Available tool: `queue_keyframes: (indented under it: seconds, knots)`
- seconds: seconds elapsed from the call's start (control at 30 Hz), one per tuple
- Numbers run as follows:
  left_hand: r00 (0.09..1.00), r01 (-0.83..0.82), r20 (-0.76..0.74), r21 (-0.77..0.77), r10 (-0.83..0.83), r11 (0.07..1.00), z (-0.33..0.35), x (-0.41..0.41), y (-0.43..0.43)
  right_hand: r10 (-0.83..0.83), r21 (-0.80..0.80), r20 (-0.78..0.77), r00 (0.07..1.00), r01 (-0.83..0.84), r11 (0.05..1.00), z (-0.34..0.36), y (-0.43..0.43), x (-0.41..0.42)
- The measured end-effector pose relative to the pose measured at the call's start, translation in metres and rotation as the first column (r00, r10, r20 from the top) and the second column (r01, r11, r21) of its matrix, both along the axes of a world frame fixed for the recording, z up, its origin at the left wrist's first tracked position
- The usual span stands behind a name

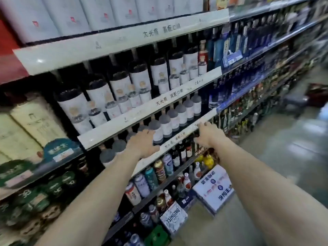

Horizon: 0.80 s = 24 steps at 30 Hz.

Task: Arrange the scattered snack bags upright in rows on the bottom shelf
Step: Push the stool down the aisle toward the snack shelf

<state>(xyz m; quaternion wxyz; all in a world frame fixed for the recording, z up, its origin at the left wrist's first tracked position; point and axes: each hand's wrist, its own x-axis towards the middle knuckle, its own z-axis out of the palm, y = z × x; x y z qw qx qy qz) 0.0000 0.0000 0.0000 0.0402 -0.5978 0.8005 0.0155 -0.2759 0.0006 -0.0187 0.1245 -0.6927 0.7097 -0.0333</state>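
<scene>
No snack bags show in this view; the shelves hold bottles, cans and boxes. My left hand (143,142) reaches forward over the white price rail (174,139) of a middle shelf, fingers spread, just in front of grey-capped white bottles (158,130). My right hand (207,135) is stretched out to the right of it, fingers loosely curled at the same rail, holding nothing that I can see. The bottom shelf (124,221) lies low in the frame with cans and bottles on it. The picture is blurred by motion.
Cans (159,171) stand in a row under the rail. A white Tsingtao carton (174,217), a green crate (158,235) and a white box with blue print (214,190) sit on the floor by the shelf foot. The aisle floor (284,157) runs off to the right.
</scene>
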Motion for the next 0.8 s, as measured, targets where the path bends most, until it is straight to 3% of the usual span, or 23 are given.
queue_keyframes:
  seconds: [0.27,0.57,0.8]
  knots:
    - [0.975,0.219,-0.012,0.14,-0.22,0.966,-0.043,-0.114,-0.078,-0.307,0.126,0.031,0.951,0.301,0.945,-0.043,0.004,-0.095]
    - [0.867,0.481,-0.011,0.276,-0.498,0.832,-0.097,-0.243,-0.141,-0.65,0.254,-0.056,0.757,0.641,0.724,-0.084,0.051,-0.186]
    - [0.737,0.663,-0.04,0.233,-0.674,0.711,-0.099,-0.335,-0.178,-0.783,0.227,-0.12,0.61,0.785,0.577,-0.075,0.062,-0.232]
